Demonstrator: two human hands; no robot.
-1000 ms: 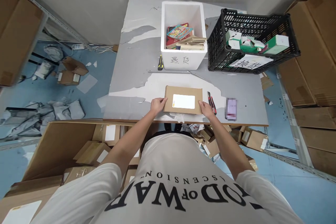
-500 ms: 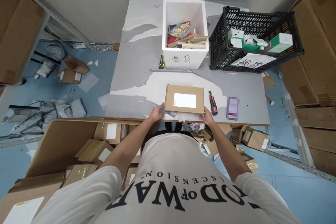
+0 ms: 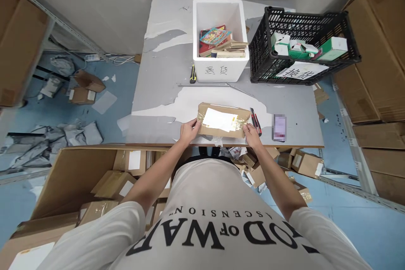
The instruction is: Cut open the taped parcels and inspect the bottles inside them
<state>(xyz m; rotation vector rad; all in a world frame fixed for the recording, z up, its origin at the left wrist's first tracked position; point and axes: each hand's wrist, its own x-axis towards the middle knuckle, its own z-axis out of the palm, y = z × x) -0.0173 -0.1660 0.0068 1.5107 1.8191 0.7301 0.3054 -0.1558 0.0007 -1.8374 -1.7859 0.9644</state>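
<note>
At front of table (image 3: pixel 152 126), left hand (image 3: pixel 189 131) and right hand (image 3: pixel 252 135) grip opposite ends of taped cardboard box (image 3: pixel 223 120), white label (image 3: pixel 217 118) showing; red knife (image 3: pixel 256 121) just beside right hand.

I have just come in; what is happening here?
A person's left hand and right hand grip a cardboard box, one at each end, with its taped side showing. A red utility knife lies close to the right hand, with a phone further right. Farther back on the table stand a white box of books and a black crate.
</note>
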